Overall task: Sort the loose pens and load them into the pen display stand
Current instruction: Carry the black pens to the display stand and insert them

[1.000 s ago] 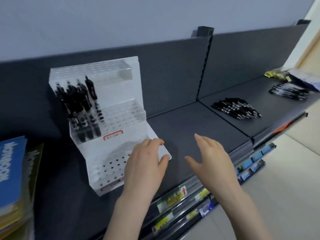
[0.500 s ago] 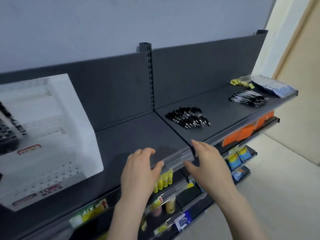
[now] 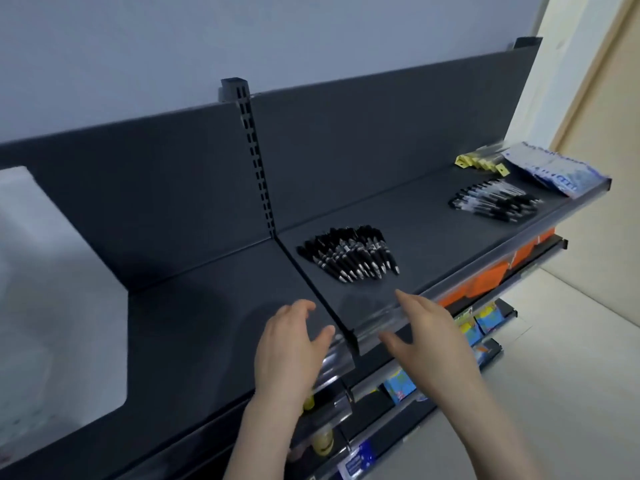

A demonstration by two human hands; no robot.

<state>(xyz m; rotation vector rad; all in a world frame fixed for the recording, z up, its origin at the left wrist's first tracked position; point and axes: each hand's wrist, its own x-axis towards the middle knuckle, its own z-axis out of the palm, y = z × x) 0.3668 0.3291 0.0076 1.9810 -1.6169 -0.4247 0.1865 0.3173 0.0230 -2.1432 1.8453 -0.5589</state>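
Observation:
A pile of loose black pens lies on the dark shelf, just right of the shelf seam. Farther right lies a second pile of clear-barrelled pens. The white pen display stand shows only as a blurred side at the left edge. My left hand hovers over the shelf's front edge, fingers apart and holding nothing. My right hand is beside it, open and empty, a short way in front of the black pens.
Yellow-tagged packets and a blue-printed plastic bag sit at the shelf's far right end. Lower shelves hold orange items and small blue packs. A slotted upright divides the back panel.
The view has swung right: the stand slid from centre-left to the left edge and the pen piles came nearer. Both hands moved right along the shelf front, still empty.

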